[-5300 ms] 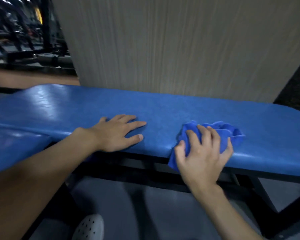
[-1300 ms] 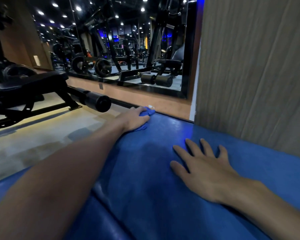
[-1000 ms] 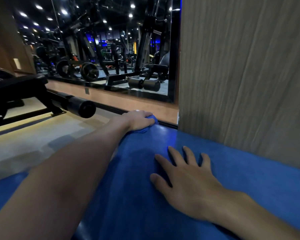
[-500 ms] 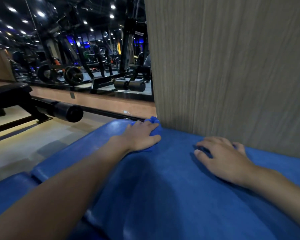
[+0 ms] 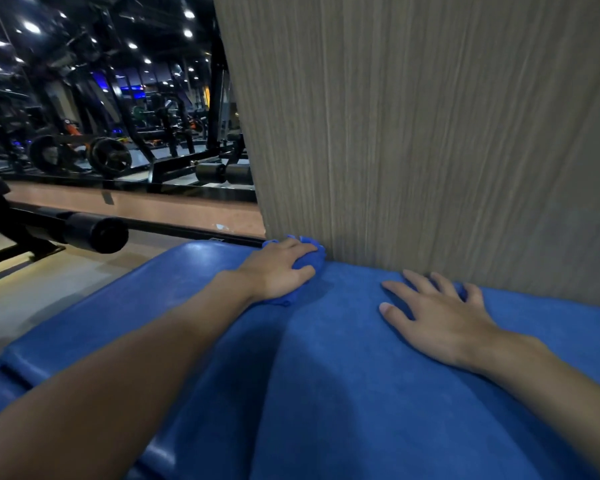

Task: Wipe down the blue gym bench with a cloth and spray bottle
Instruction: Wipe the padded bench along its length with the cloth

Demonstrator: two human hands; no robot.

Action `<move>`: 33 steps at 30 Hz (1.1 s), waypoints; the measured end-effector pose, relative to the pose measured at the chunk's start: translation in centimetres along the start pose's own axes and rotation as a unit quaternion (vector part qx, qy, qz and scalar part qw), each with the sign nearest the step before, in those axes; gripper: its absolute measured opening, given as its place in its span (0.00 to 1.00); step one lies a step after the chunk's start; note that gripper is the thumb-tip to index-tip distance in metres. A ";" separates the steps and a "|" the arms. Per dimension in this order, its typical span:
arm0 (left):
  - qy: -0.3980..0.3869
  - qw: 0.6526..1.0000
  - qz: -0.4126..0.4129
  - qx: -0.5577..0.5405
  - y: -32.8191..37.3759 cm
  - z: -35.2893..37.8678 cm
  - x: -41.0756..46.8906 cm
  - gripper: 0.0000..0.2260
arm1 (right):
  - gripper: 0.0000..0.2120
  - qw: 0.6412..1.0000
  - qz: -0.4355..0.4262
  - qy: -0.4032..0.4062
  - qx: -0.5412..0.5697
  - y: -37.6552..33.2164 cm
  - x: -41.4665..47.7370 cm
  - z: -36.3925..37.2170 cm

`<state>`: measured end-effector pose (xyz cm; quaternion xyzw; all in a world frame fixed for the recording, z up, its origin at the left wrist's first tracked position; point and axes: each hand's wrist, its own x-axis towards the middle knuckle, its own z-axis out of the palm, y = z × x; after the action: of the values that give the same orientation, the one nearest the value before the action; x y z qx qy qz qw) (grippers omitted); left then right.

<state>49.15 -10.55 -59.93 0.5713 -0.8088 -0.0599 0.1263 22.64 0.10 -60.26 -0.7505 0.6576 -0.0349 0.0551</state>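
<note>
We start at the left hand's fingers point(image 5: 303, 250), which curl down over a bunched blue cloth point(image 5: 315, 262) and press it onto the pad. The cloth sits just above the middle of the frame, at the far edge of the blue gym bench point(image 5: 326, 393), touching the foot of the wood-grain panel point(image 5: 430, 133). The left hand point(image 5: 278, 271) covers most of it, so only folds show beyond the fingertips and under the wrist. Right of centre, the right hand's fingers point(image 5: 417, 283) are spread wide and flat on the bench, holding nothing. The right hand point(image 5: 437, 317) seems to serve as a brace, its fingertips close to the panel.

We judge a few things could go wrong. The cloth is wadded small, so a stroke may leave strips unwiped, and the line where bench meets panel could be skipped. Pushed further toward the upper left, the cloth could slip off the bench's end. If the pad is damp, the bracing palm could slide.

We count two hands, one cloth, one bench, one panel, and one black roller pad point(image 5: 94, 233) at middle left. We see no spray bottle.
</note>
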 end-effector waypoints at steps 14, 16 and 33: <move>0.008 0.999 0.037 -0.021 3.6 0.6 -0.7 0.31 | 0.27 1.000 0.007 0.007 0.002 3.9 -1.6 -1.4; 0.008 0.999 0.021 -0.023 4.9 0.8 -0.5 0.34 | 0.28 1.000 0.012 0.006 0.012 4.6 -2.0 -1.0; -0.020 0.998 0.053 -0.037 10.4 1.6 -1.1 0.28 | 0.30 0.997 0.071 0.035 0.019 9.5 -4.8 -1.8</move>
<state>39.64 -6.05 -59.11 0.5211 -0.8376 -0.0943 0.1341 12.41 3.54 -59.63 -0.6991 0.7100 -0.0693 0.0488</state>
